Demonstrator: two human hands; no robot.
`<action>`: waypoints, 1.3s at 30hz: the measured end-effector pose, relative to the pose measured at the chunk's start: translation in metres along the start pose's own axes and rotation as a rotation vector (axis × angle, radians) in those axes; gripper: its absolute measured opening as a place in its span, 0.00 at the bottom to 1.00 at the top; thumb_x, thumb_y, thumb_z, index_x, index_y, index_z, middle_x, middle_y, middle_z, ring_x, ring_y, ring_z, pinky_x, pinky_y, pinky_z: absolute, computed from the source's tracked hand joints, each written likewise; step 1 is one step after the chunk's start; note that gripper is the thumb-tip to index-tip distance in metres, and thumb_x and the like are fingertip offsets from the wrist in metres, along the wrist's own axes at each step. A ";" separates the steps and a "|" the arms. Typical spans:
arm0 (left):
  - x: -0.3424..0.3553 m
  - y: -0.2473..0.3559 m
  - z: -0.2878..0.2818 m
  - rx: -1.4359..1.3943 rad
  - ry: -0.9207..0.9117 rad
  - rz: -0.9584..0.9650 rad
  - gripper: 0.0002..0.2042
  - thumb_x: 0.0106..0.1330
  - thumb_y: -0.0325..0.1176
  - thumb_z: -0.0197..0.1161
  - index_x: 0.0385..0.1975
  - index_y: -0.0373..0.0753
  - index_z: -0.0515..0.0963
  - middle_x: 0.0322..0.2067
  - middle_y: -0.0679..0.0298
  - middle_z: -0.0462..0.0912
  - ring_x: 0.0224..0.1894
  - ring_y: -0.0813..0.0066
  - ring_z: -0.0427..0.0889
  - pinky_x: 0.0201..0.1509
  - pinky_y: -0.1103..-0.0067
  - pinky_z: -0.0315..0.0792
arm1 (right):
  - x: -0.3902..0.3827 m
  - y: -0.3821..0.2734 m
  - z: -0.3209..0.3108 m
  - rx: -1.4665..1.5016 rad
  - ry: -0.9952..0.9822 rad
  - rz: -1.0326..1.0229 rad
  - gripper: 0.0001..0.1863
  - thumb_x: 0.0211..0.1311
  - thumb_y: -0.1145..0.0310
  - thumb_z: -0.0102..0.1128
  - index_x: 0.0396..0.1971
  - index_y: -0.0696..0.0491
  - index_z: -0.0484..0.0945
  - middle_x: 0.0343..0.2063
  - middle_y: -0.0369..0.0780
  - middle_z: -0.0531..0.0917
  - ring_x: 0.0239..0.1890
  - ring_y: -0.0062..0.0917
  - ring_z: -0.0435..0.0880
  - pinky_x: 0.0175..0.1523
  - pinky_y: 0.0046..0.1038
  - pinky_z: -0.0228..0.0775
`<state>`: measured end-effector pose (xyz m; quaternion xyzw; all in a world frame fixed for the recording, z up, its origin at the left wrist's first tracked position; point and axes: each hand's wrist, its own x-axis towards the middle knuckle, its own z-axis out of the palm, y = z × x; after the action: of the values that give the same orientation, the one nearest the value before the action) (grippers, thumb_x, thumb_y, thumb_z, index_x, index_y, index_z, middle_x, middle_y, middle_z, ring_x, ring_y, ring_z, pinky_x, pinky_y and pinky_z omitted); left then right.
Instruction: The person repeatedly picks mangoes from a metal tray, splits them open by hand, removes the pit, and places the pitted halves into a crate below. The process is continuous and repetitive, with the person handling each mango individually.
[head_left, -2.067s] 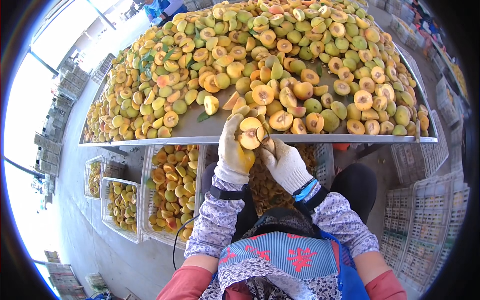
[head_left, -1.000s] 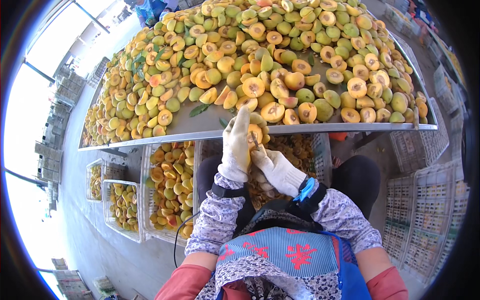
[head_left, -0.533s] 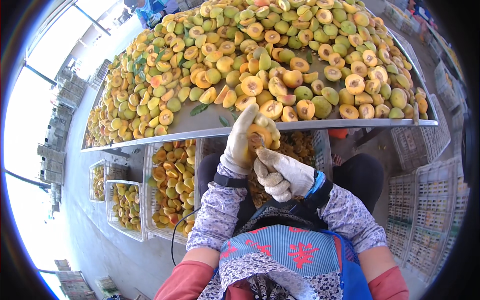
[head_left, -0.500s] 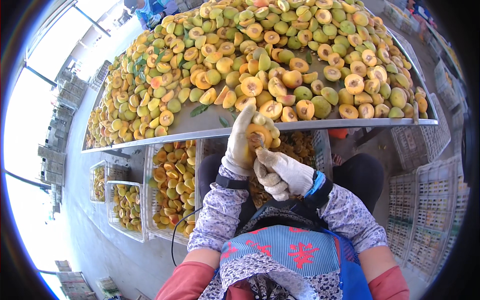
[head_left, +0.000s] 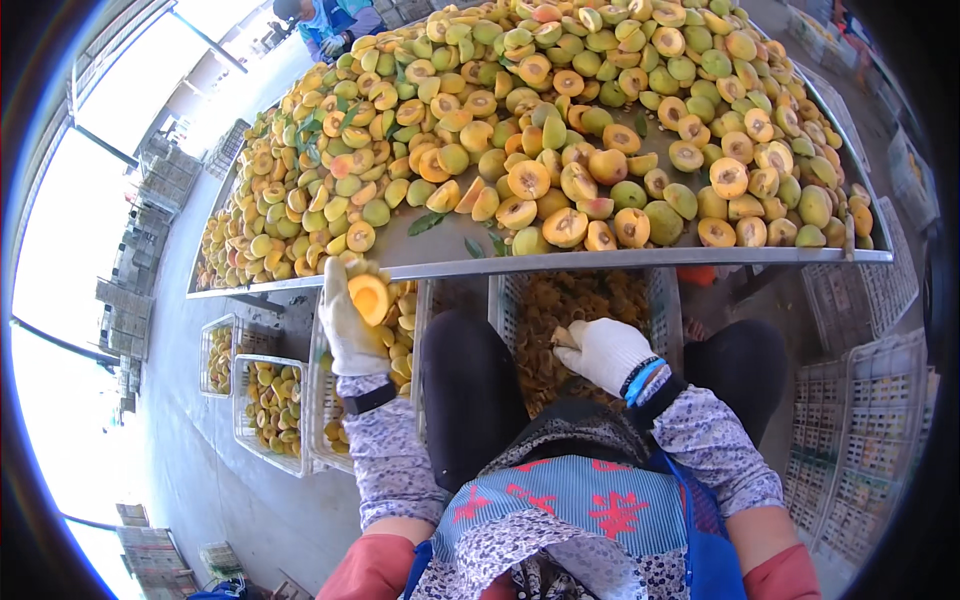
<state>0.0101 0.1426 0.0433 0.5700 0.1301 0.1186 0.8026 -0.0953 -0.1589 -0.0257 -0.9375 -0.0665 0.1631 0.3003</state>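
Note:
My left hand (head_left: 350, 322), in a cream work glove, grips a hollowed yellow peach half (head_left: 368, 300) above a crate of halves (head_left: 401, 347), just below the front rim of the metal table (head_left: 560, 262). My gloved right hand (head_left: 605, 352) is closed on a small tool with a wooden-looking handle (head_left: 563, 337), its far end hard to make out, over a crate of brown scraps (head_left: 590, 292) between my knees. The table carries a heap of green and yellow peaches (head_left: 530, 180), many cut, with some leaves among them.
Two smaller crates of peaches (head_left: 268, 405) stand on the floor at left. Stacked plastic crates (head_left: 850, 440) are at my right, more stacks (head_left: 125, 310) along the far left. A co-worker in blue (head_left: 335, 25) is at the table's far left corner.
My hands have separated: the left moved left with the peach half, whose hollow now shows without a pit; the right moved right over the scraps crate, still holding the tool.

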 end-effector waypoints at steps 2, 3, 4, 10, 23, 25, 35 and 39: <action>0.040 -0.005 -0.072 0.901 0.162 0.147 0.24 0.74 0.52 0.60 0.44 0.32 0.86 0.37 0.57 0.89 0.36 0.68 0.87 0.45 0.71 0.78 | 0.003 -0.008 -0.001 -0.006 0.059 0.038 0.25 0.69 0.45 0.57 0.40 0.56 0.80 0.32 0.52 0.86 0.39 0.50 0.86 0.46 0.48 0.78; 0.042 -0.002 -0.068 1.138 0.231 0.268 0.25 0.73 0.53 0.60 0.46 0.32 0.85 0.38 0.53 0.89 0.39 0.64 0.87 0.48 0.70 0.77 | 0.004 -0.010 0.000 0.026 0.089 0.027 0.24 0.70 0.46 0.57 0.41 0.56 0.78 0.32 0.52 0.86 0.40 0.52 0.85 0.46 0.48 0.77; 0.045 -0.002 -0.060 1.371 0.302 0.390 0.27 0.73 0.54 0.59 0.49 0.31 0.84 0.40 0.49 0.89 0.42 0.59 0.87 0.51 0.68 0.77 | 0.006 -0.011 0.004 0.063 0.109 0.011 0.23 0.70 0.46 0.57 0.40 0.56 0.78 0.32 0.52 0.86 0.40 0.52 0.85 0.46 0.48 0.77; 0.139 -0.059 0.052 1.218 0.071 0.130 0.36 0.69 0.66 0.52 0.54 0.33 0.82 0.51 0.39 0.83 0.58 0.43 0.81 0.64 0.64 0.71 | 0.016 -0.027 -0.002 0.104 0.073 0.044 0.23 0.72 0.47 0.54 0.44 0.55 0.78 0.33 0.54 0.87 0.41 0.52 0.86 0.47 0.49 0.77; 0.097 -0.056 0.095 0.435 -0.274 0.064 0.21 0.68 0.34 0.69 0.57 0.31 0.75 0.45 0.60 0.85 0.44 0.73 0.86 0.48 0.78 0.81 | 0.028 -0.029 -0.002 0.366 0.379 -0.120 0.19 0.70 0.52 0.59 0.44 0.54 0.78 0.32 0.54 0.86 0.38 0.53 0.85 0.43 0.49 0.76; 0.063 -0.045 0.091 0.330 -0.343 0.050 0.18 0.69 0.34 0.68 0.55 0.32 0.78 0.41 0.61 0.86 0.40 0.77 0.85 0.46 0.79 0.80 | 0.029 -0.032 -0.005 0.553 0.497 -0.201 0.19 0.70 0.54 0.59 0.47 0.55 0.78 0.32 0.55 0.85 0.39 0.54 0.84 0.43 0.48 0.75; -0.051 -0.085 0.111 -0.096 -0.575 0.131 0.21 0.80 0.45 0.53 0.61 0.33 0.70 0.53 0.53 0.81 0.53 0.61 0.82 0.57 0.66 0.79 | 0.032 -0.034 0.017 0.777 0.547 -0.222 0.17 0.74 0.59 0.57 0.50 0.59 0.78 0.36 0.56 0.84 0.43 0.54 0.83 0.45 0.41 0.76; -0.052 -0.094 0.117 -0.291 -0.566 -0.141 0.26 0.79 0.52 0.50 0.62 0.34 0.67 0.54 0.49 0.80 0.55 0.55 0.82 0.58 0.57 0.80 | 0.037 -0.024 0.022 0.673 0.567 -0.144 0.18 0.73 0.58 0.57 0.48 0.59 0.78 0.35 0.56 0.85 0.41 0.56 0.83 0.43 0.43 0.76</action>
<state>0.0058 -0.0086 -0.0052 0.4491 -0.0774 -0.0832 0.8862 -0.0691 -0.1197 -0.0382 -0.7881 0.0100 -0.1092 0.6057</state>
